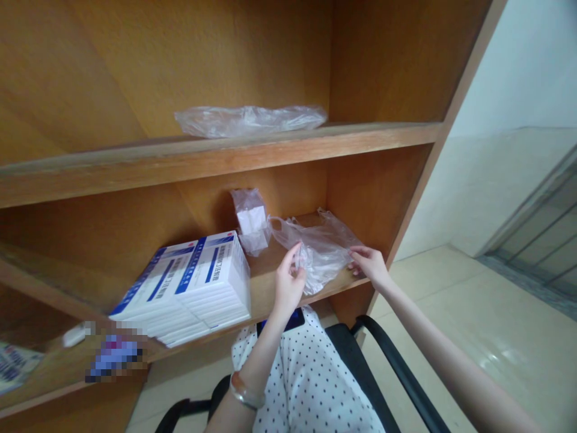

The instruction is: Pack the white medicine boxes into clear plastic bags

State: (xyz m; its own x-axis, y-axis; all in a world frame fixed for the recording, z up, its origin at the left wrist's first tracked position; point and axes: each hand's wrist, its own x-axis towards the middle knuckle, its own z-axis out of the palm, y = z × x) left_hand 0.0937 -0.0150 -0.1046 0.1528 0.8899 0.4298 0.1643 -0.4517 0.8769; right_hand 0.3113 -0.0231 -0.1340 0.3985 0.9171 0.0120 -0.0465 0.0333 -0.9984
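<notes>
A clear plastic bag (321, 246) lies crumpled on the lower wooden shelf (265, 282). My left hand (288, 282) pinches its near left edge between thumb and fingers. At the shelf's right end, my right hand (370, 263) grips the bag's right edge. Both arms reach up from my lap. The bag looks empty, though its inside is hard to read.
A small plastic-wrapped white packet (250, 221) stands behind the bag. Two stacks of white-and-blue boxes (189, 288) sit left on the same shelf. Another clear bag (250, 120) lies on the upper shelf (216, 157). A black chair arm (396, 367) curves below right.
</notes>
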